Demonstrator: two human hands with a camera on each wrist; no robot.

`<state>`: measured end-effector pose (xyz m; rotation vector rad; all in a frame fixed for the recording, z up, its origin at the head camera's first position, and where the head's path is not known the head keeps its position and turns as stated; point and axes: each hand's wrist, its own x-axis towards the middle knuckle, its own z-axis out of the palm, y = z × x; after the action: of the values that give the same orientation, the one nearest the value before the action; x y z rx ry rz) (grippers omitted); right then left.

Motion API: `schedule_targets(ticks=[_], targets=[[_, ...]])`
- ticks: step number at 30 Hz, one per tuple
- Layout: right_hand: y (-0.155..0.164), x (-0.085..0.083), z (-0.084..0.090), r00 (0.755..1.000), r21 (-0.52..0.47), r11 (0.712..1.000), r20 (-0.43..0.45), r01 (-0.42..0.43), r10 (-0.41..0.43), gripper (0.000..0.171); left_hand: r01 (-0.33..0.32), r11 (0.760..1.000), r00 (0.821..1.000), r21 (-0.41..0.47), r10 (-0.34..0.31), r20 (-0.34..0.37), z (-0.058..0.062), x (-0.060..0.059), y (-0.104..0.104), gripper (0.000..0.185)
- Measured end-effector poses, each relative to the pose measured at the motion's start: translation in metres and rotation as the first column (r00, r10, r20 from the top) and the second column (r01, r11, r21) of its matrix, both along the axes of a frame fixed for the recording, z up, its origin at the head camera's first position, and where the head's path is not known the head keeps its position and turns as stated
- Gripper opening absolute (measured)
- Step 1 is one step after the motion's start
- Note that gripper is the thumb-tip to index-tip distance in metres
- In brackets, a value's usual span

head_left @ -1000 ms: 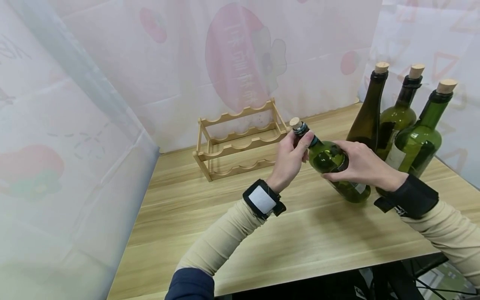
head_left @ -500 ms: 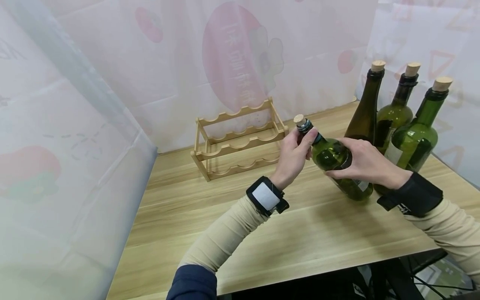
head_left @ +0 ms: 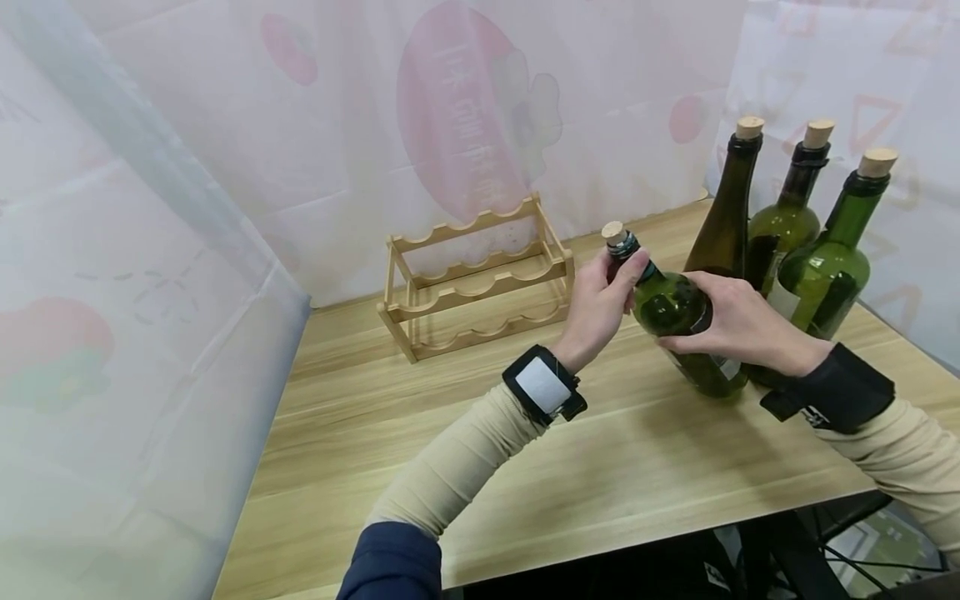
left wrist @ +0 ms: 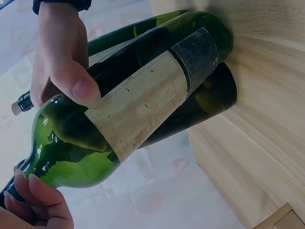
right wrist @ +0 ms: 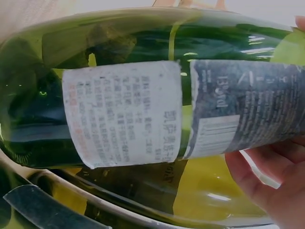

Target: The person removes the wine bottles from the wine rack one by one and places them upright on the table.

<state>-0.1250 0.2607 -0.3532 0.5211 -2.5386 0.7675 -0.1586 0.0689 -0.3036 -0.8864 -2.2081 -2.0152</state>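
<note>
A green wine bottle (head_left: pixel 671 308) with a cork (head_left: pixel 613 232) in its mouth leans towards the left in the head view. My left hand (head_left: pixel 596 304) grips its neck, fingers and thumb wrapped just under the cork. Around the bottle's upper body, my right hand (head_left: pixel 742 325) holds it from the right side. The bottle's cream label (left wrist: pixel 143 102) faces the left wrist camera, while a white printed label (right wrist: pixel 123 114) fills much of the right wrist view. Its base is low over the wooden table; I cannot tell whether it touches.
Three corked bottles stand close behind my right hand: a dark slim bottle (head_left: pixel 726 208), an olive-green bottle (head_left: pixel 783 225) and a brighter green bottle (head_left: pixel 828 267). A wooden wine rack (head_left: pixel 480 296) with scalloped rails stands left of the held bottle, near the printed curtain (head_left: pixel 337 150).
The held bottle's neck has shifted slightly right, away from the rack, and the bottle leans a little less. Both hands keep their grip. The head view has shifted slightly.
</note>
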Motion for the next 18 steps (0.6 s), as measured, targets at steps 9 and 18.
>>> schedule_targets(ticks=[9, 18], targets=[[0.007, 0.006, -0.006, 0.999, -0.024, 0.999, 0.015, 0.049, -0.048, 0.071, 0.008, 0.997, 1.000, -0.073, -0.009, -0.018, 0.001, 0.000, 0.012, 0.030], [0.016, 0.013, -0.010, 0.997, -0.075, 0.994, -0.023, 0.074, -0.076, 0.070, 0.026, 0.968, 0.995, -0.250, -0.050, -0.087, 0.007, -0.004, 0.021, 0.032]])
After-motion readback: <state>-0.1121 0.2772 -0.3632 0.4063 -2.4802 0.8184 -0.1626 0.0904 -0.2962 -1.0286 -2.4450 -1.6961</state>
